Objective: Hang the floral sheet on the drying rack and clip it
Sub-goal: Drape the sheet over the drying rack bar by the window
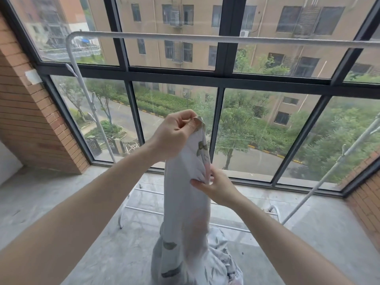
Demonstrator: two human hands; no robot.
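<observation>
Sheet hangs vertically, top corner pinched by both hands.

The floral sheet is pale grey-white fabric printed with green leaves. It hangs as a bunched vertical column in front of the drying rack, its lower part heaped on the concrete floor. The rack is a white tubular frame; its top rail runs horizontally above the sheet, bare.
</observation>
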